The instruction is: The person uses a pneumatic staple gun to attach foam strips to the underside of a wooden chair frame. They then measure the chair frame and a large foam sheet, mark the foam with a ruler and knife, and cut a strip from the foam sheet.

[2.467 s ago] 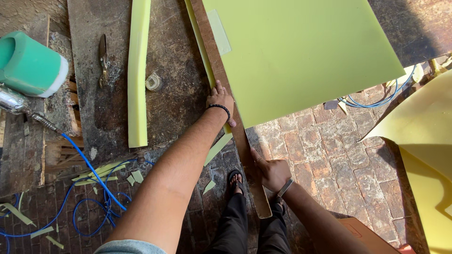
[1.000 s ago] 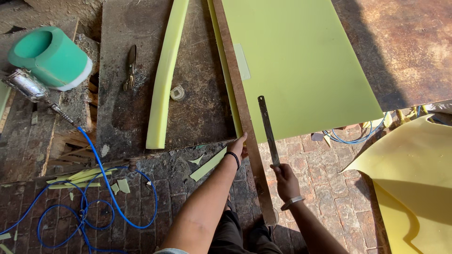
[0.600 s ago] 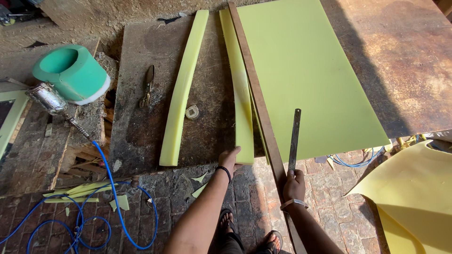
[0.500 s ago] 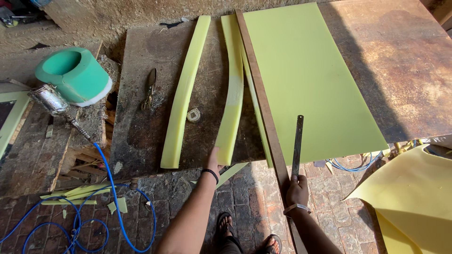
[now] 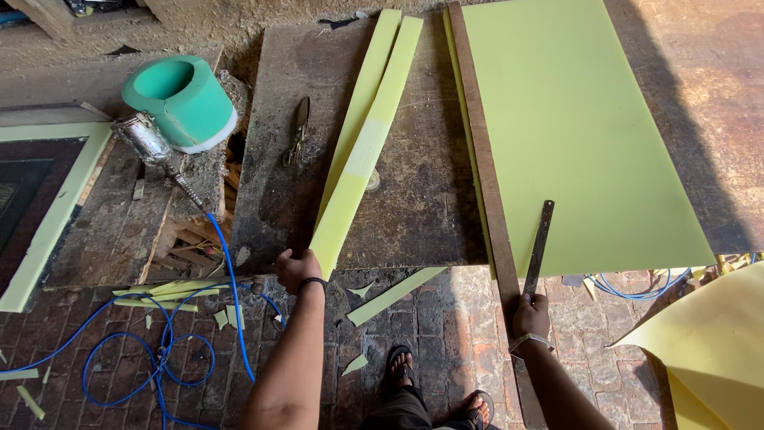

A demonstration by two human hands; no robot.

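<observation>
My left hand (image 5: 296,267) grips the near end of a long yellow-green foam strip (image 5: 374,139), which lies slanted over a second, similar strip (image 5: 356,107) on the dark worktop (image 5: 422,207). My right hand (image 5: 532,313) holds the near end of a thin metal ruler (image 5: 539,247), whose far end rests on the large yellow-green foam sheet (image 5: 581,127). A long brown wooden straightedge (image 5: 482,159) runs along the sheet's left edge. Between the hands, the worktop's front edge is visible.
Scissors (image 5: 298,131) lie left of the strips. A teal roll (image 5: 181,99) and a metal spray gun (image 5: 147,139) with a blue hose (image 5: 231,271) sit at the left. Foam offcuts (image 5: 394,295) litter the brick floor, and more yellow foam (image 5: 708,350) lies at the right. My sandalled feet (image 5: 402,366) are below.
My left hand has carried the cut strip leftwards, away from the sheet's edge, and laid it across the other strip. My right hand still holds the ruler near the sheet's corner.
</observation>
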